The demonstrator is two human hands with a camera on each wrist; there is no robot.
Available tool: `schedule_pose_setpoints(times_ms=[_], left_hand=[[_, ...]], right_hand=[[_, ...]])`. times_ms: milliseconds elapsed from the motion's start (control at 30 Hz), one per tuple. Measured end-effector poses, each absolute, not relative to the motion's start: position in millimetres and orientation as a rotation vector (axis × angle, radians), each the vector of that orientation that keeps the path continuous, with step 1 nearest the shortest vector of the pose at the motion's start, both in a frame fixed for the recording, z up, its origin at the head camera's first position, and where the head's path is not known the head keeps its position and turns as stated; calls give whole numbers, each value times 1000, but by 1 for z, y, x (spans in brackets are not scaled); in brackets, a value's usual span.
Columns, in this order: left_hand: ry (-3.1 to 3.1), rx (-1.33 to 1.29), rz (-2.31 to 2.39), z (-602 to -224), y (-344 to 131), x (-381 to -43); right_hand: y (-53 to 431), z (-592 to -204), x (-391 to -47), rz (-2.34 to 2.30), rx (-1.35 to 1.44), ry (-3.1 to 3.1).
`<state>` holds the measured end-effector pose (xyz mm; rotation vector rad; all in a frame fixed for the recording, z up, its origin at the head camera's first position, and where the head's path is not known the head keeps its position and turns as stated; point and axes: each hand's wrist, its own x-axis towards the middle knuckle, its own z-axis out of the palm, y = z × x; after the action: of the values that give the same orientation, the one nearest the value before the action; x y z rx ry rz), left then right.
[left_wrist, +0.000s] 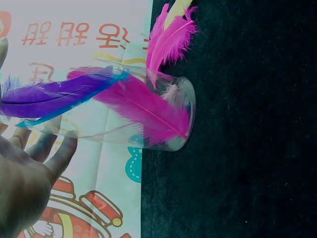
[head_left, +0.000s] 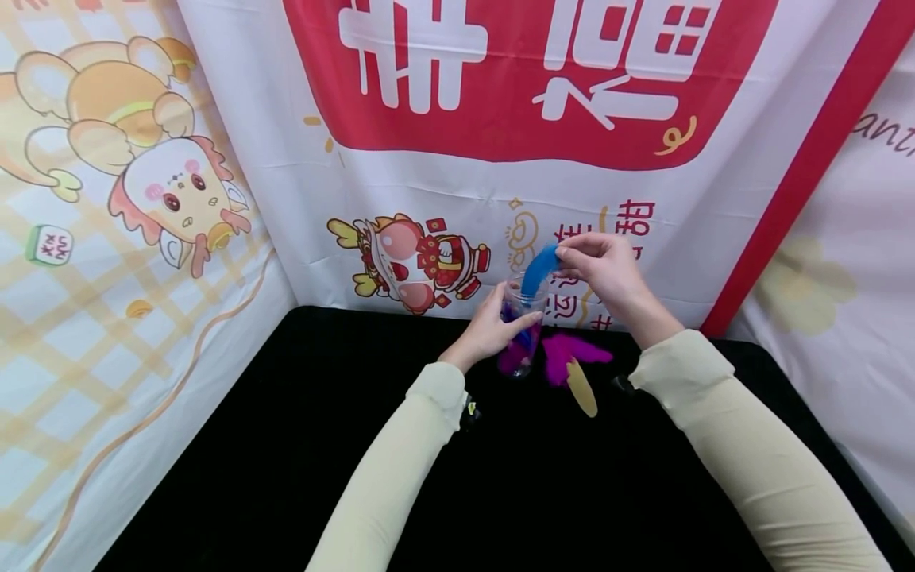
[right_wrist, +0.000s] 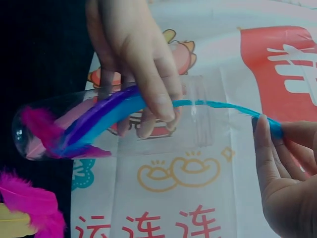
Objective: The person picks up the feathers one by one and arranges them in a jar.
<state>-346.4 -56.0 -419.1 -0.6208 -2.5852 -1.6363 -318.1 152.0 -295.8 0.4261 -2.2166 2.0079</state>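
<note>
My left hand [head_left: 489, 332] grips a clear plastic jar [right_wrist: 198, 136] round its side, near the mouth. Thumb and fingertips of my right hand [head_left: 606, 268] pinch the end of a blue feather [head_left: 538, 272] above the mouth. That feather bends down through the opening, its lower part inside the jar. A purple feather [left_wrist: 54, 95] and magenta feathers [left_wrist: 143, 111] show through the wall, the magenta ones toward the bottom. In the head view the jar stands nearly upright over the far part of the table, its base close to the black cloth.
Loose magenta feathers [head_left: 557, 359] and a yellow feather [head_left: 582, 389] lie on the black tablecloth [head_left: 572, 492], just right of the jar. Close behind the jar hangs a white printed curtain [head_left: 300, 230] with red figures. Printed cloth also hangs at both sides.
</note>
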Motion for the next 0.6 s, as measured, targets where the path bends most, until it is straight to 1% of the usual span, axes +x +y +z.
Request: schedule_pose_setpoints(times_ms=[267, 600], left_hand=[[-2585, -617, -1706, -419, -56, -347], [-2584, -627, -1732, -420, -56, -347]], right_hand=[[142, -301, -319, 1928, 448, -2409], [134, -296, -318, 1667, 511, -2684]])
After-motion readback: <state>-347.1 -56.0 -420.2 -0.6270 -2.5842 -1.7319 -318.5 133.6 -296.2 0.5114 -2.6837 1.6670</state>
